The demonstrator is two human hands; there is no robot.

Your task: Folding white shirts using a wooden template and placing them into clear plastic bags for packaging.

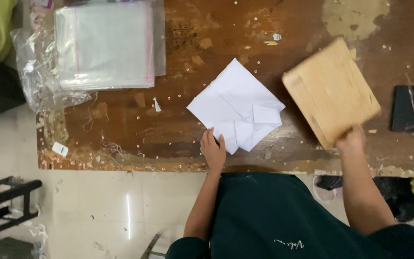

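My left hand [213, 151] lies flat, fingers spread, on the folded white cloth [238, 106] at frame centre. My right hand [351, 141] clutches the wooden board [330, 91], centre right. Clear bags [104, 44] are stacked upper left.

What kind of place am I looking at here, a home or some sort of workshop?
Most likely a small garment folding and packing workshop. A worn wooden table bears a folded white cloth under the left hand, the right hand lifts a wooden board, and a stack of clear plastic bags lies ready.
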